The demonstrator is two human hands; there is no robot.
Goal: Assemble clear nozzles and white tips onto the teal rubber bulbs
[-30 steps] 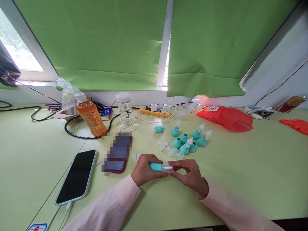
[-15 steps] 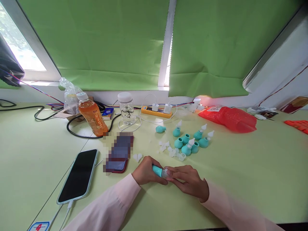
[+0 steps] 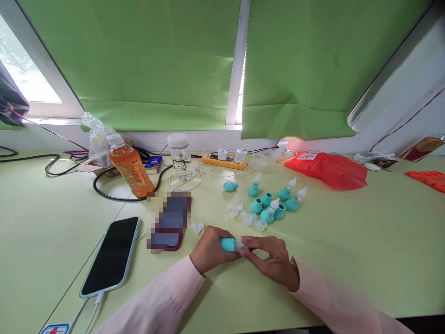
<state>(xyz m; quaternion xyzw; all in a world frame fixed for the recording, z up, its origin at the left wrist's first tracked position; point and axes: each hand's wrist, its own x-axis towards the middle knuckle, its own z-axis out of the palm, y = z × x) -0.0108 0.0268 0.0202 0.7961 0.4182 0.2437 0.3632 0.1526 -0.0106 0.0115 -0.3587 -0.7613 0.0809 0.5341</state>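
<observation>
My left hand (image 3: pixel 208 250) grips a small teal rubber bulb (image 3: pixel 227 244) near the front of the pale green table (image 3: pixel 347 241). My right hand (image 3: pixel 273 260) pinches a clear plastic tip (image 3: pixel 239 243) pressed against the bulb's open end. Both hands meet low over the table. Behind them stand several more teal bulbs (image 3: pixel 267 204), some fitted with white tips, and loose clear tips (image 3: pixel 243 215) lie scattered in front of that group. A single bulb (image 3: pixel 230 186) lies on its side further back.
A phone (image 3: pixel 110 255) on a cable lies at the left, a second blurred-out phone (image 3: pixel 169 220) beside it. An orange drink bottle (image 3: pixel 131 168), a glass jar (image 3: pixel 180 157), a yellow power strip (image 3: pixel 224 161), black cables and a red plastic bag (image 3: pixel 330 170) line the back.
Both hands stayed together on the bulb and tip, shifting only slightly; the clear tip has been pushed closer into the bulb's end. The view wobbled a little.
</observation>
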